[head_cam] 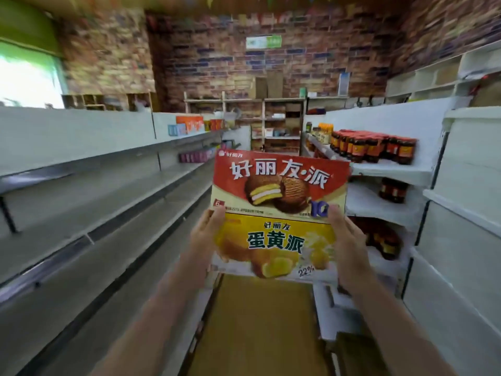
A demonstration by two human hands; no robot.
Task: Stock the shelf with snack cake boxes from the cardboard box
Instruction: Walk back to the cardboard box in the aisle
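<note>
Left hand (207, 234) and right hand (345, 240) grip 2 stacked boxes: red box (279, 183) over yellow box (273, 245), long axes crosswise. Shelf (81, 202) lies left, nearer the left hand.

One view only: head cam, wide-angle, looked fwd and slightly down a shop aisle toward the brick back wall (271, 63). Shelving ran along both sides, bent by the lens. Both hands and the boxes they held sat close, centre frame; forearms entered from the bottom edge. Edges were blurred. No 2nd view to overlap.
</note>
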